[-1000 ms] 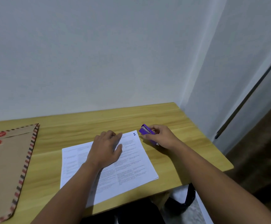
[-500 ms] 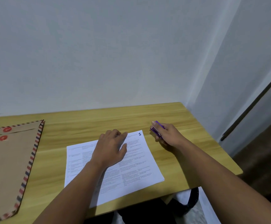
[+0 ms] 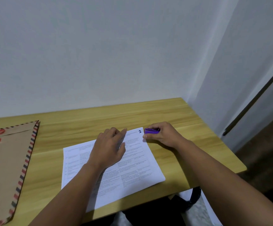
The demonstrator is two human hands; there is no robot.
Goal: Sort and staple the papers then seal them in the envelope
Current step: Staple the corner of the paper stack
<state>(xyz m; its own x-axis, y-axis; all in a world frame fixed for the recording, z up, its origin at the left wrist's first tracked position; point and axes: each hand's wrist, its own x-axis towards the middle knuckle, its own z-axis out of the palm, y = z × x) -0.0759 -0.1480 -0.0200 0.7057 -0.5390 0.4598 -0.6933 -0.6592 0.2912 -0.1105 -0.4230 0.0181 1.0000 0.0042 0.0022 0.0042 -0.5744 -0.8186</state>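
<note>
Swung stapler [image 3: 151, 130] mouth-first toward papers' [image 3: 132, 160] corner just left of gripping right hand [image 3: 162, 135]; left hand [image 3: 109, 147] flat, pressing sheets.

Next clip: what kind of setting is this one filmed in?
Probably a plain indoor desk corner, at home or in a small office. A wooden desk stands against bare white walls, with printed papers, a purple stapler and a brown envelope on it.

papers [image 3: 142, 168] flat, marked 1 | purple stapler [image 3: 150, 131] at corner | envelope [image 3: 5, 160] left
</note>
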